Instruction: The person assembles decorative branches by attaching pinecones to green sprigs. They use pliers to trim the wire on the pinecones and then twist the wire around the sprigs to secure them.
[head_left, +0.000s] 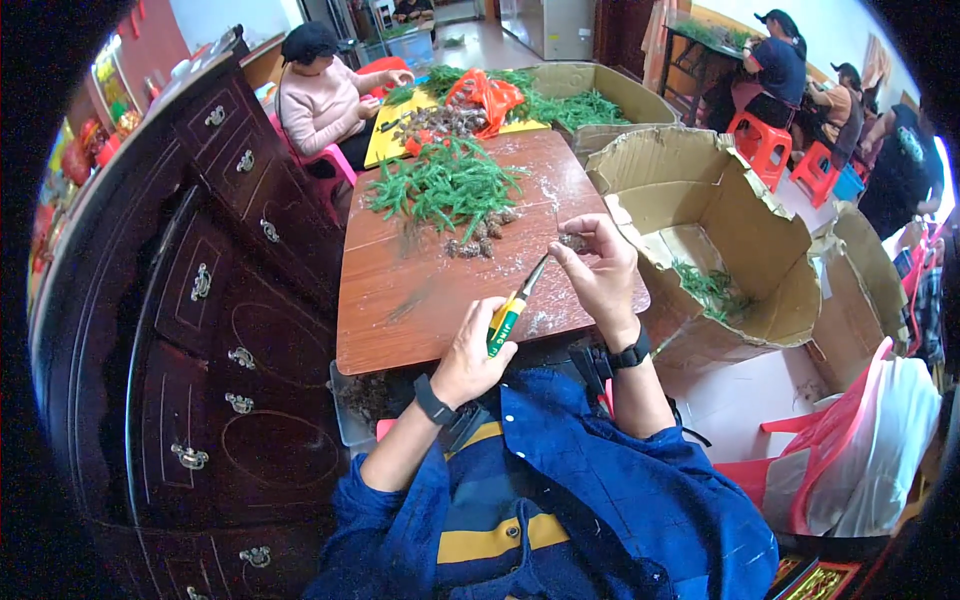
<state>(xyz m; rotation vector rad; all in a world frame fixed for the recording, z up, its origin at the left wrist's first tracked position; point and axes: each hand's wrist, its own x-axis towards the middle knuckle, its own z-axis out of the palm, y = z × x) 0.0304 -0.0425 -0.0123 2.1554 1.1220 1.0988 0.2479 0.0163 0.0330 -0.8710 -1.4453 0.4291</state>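
Reddish-brown tabletop [400,335] beneath two bare hands, in a room where others sit at work; clock directions take twelve as the top of the view. We begin at the right hand [608,280], whose thumb and fingers pinch a small brown cone [573,242], partly hidden by the fingertips. Opposite, the left hand [475,350] is wrapped around a pointed tool [508,322] with a green-and-yellow handle.

We note the governing relation: from the left fingers the cone lies between one and two o'clock, raised over the table, and the tool's long axis runs toward one o'clock, its tip just beside the right thumb. Whether tip and thumb touch, we cannot tell; the cone's own long axis is too small to read. The right hand, holding it, is the nearer.

Further out, we find loose cones [480,240] between nine and ten o'clock of the right hand, with a heap of green sprigs [445,185] beyond, near twelve from the left. At two o'clock of the right hand stands a torn cardboard box [760,220]; at nine from the left, a dark cabinet [250,375]; at eleven, a seated co-worker [325,110].
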